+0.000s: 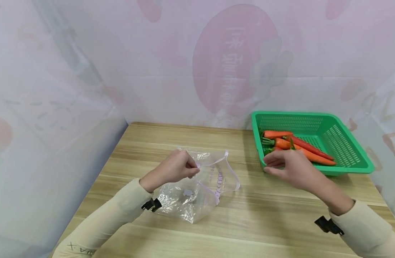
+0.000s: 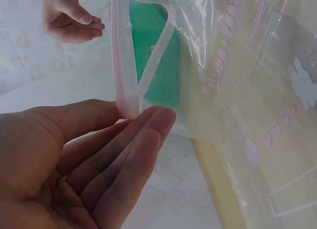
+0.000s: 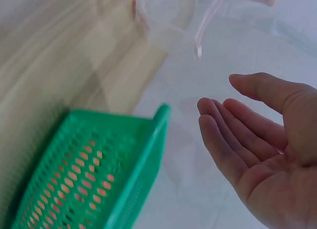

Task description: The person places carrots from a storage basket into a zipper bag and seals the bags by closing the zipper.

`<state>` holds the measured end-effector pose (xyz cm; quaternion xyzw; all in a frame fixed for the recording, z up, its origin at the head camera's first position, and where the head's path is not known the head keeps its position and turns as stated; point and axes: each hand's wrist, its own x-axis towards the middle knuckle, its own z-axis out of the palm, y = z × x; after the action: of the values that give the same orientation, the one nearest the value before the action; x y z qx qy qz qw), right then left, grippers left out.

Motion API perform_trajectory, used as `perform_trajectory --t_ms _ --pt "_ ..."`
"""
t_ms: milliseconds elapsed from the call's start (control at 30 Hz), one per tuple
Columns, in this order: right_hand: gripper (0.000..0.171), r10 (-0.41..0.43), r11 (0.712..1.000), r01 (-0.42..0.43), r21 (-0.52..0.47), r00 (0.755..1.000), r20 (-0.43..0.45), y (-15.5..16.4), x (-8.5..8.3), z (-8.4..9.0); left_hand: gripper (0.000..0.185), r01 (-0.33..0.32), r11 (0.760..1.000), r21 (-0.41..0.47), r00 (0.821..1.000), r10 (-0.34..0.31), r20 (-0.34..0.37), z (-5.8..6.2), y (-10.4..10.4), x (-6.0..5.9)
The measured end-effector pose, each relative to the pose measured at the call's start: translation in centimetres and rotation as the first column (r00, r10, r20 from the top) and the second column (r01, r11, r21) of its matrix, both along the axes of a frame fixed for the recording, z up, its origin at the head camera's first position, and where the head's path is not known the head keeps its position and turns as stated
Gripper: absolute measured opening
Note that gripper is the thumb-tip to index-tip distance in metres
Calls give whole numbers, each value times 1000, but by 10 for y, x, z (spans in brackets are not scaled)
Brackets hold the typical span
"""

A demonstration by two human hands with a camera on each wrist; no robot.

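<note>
My left hand point(image 1: 176, 166) pinches the rim of a clear zip bag point(image 1: 184, 200) between thumb and fingertips. Pink lettering and a white rabbit print show on the bag point(image 2: 277, 105) in the left wrist view, and its lilac-edged mouth gapes toward the right. With nothing in its fingers, my right hand point(image 1: 295, 168) hovers near the front left corner of a green basket point(image 1: 352, 143). In the right wrist view the thumb and fingers of that hand point(image 3: 257, 140) stand apart. Inside the basket lie several carrots point(image 1: 313, 156) and a red chili pepper point(image 1: 308, 144), partly hidden by the hand.
The wooden table point(image 1: 136, 229) carries the bag at its middle and the basket at its back right. Printed pale curtains point(image 1: 158, 71) close off the back and both sides.
</note>
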<state>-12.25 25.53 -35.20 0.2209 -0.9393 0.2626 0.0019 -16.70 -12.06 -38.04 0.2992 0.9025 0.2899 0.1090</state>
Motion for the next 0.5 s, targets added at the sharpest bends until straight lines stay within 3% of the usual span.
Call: perform_trajectory --t_ms 100,167,300,500 --pt "20 25 995 -17 96 996 -88 9 -9 6 15 3 1000 2 1000 -3 -2 0 0 0" --pt "17 28 989 -13 150 995 -96 14 -16 9 15 3 1000 1 1000 -3 -3 0 0 0" --pt "17 22 975 -11 220 999 -50 22 -31 11 15 0 1000 -3 1000 0 1 1 0 1" --pt "11 78 958 -78 275 997 11 25 -53 2 15 -4 1000 -9 1000 4 2 1 1 1"
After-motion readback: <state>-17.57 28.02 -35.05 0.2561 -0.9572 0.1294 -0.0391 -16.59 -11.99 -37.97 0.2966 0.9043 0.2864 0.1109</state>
